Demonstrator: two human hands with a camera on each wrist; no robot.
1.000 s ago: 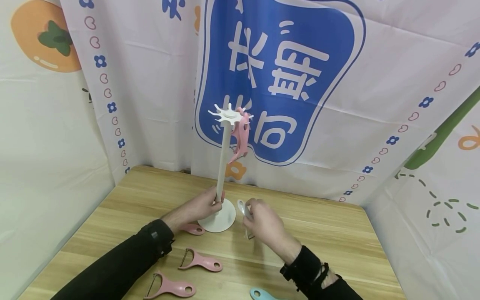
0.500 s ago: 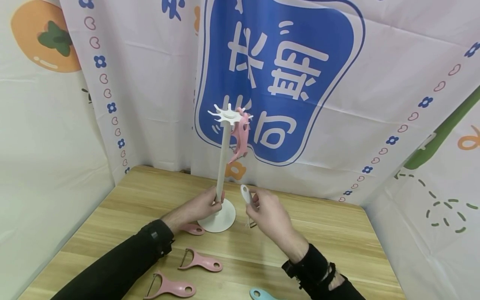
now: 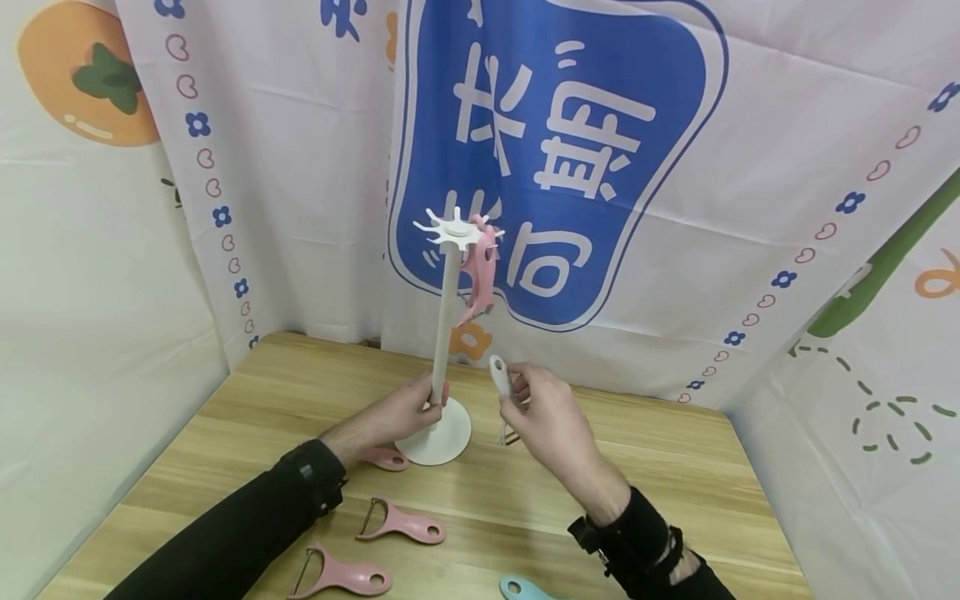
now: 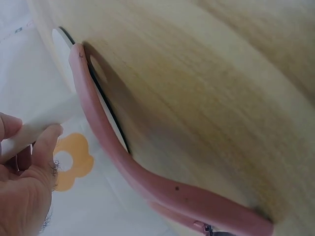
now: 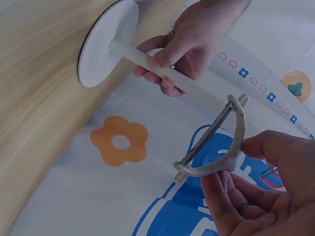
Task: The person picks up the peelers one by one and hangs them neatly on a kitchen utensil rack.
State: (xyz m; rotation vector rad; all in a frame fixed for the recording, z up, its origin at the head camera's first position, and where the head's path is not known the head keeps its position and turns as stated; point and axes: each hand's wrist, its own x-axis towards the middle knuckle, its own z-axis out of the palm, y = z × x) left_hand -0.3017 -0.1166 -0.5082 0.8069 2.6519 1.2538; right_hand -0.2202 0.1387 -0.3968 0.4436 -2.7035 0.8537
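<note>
My left hand (image 3: 411, 408) grips the white pole (image 3: 446, 325) of an upright stand low down, just above its round base (image 3: 442, 442). Prongs spread from the stand's white top (image 3: 456, 229), and pink peelers (image 3: 482, 275) hang there on the right side. In my right hand (image 3: 551, 417) a white peeler (image 3: 500, 373) is pinched, its handle hole up and its blade end down, right of the pole. The right wrist view shows that peeler's metal blade (image 5: 206, 132) and curved frame close up. A pink peeler (image 4: 118, 152) lies by my left wrist, partly hidden by it in the head view.
Two pink peelers (image 3: 405, 523) (image 3: 348, 575) lie on the wooden table (image 3: 637, 467) at the front left. A light blue peeler (image 3: 522, 588) is cut off at the bottom edge. Printed cloth (image 3: 337, 208) hangs behind the table.
My right hand has lifted the white peeler up and slightly to the right, away from the base. My left hand stays on the pole.
</note>
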